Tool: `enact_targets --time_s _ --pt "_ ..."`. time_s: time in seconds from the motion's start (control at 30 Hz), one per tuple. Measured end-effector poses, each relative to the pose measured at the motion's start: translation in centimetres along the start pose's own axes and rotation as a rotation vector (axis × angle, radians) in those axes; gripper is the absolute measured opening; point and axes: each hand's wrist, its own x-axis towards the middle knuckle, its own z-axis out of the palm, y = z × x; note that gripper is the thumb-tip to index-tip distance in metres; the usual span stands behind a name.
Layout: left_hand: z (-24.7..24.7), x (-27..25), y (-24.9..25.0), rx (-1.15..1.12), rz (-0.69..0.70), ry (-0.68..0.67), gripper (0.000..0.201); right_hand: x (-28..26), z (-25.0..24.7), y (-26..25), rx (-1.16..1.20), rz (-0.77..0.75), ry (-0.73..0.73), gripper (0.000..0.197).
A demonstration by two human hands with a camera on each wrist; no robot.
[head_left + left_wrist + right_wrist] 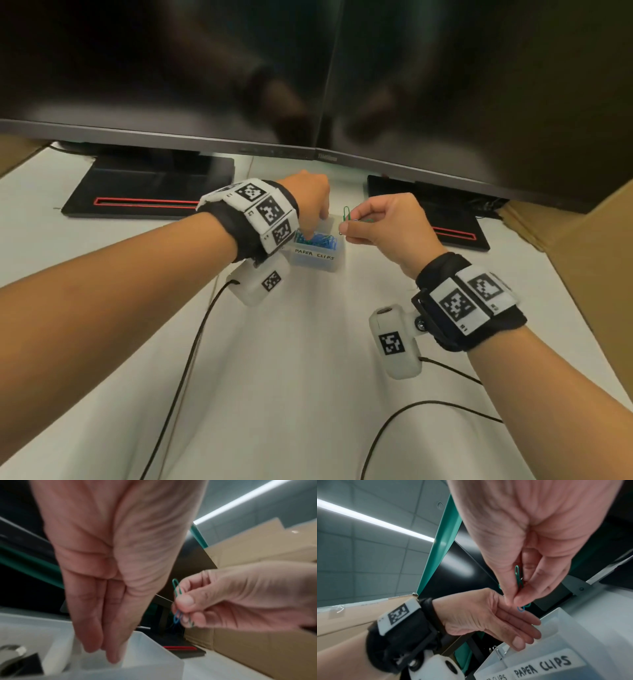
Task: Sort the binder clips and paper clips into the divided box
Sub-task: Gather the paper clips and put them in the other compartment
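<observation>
A small translucent divided box (317, 263) labelled "PAPER CLIPS" stands on the white table under the monitors. Blue paper clips (323, 241) lie in its near compartment. My left hand (307, 233) reaches down into the box with straight fingers (109, 653) close together, and I see nothing held in them. My right hand (345, 228) hovers just right of the box and pinches a few green and blue paper clips (346, 213) between thumb and fingers (516, 600). One green clip (176, 588) sticks up above the pinch. A silver binder clip handle (497, 653) shows in the neighbouring compartment.
Two dark monitors (308, 75) hang low over the box. Their black stands with red slots (147, 202) (455, 233) flank it. Cardboard (582, 246) lines the right side. Black cables (191, 359) trail across the white table near me.
</observation>
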Motion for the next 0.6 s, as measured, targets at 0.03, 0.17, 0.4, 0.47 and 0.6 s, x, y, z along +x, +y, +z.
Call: enact_targets --time_s 0.03,0.17,0.4,0.47,0.6 --pt "-0.1 0.0 -0.3 -0.036 -0.006 -0.007 0.039 0.4 0.3 0.0 -0.027 -0.003 0.005 0.011" --pt "-0.3 -0.3 -1.7 -0.263 -0.053 -0.015 0.026 1.8 1.8 0.3 -0.339 -0.084 0.006 0.012" --pt "-1.5 -1.7 -2.7 -0.381 -0.165 0.307 0.023 2.6 3.8 0.0 -0.634 -0.237 -0.099 0.013" --pt "-2.2 -3.1 -3.0 -0.399 -0.153 0.302 0.02 2.7 4.1 -0.3 -0.698 -0.261 -0.143 0.016" --pt "-2.9 -6.9 -2.5 -0.297 -0.078 0.279 0.013 2.9 3.8 -0.8 -0.684 -0.246 -0.169 0.022"
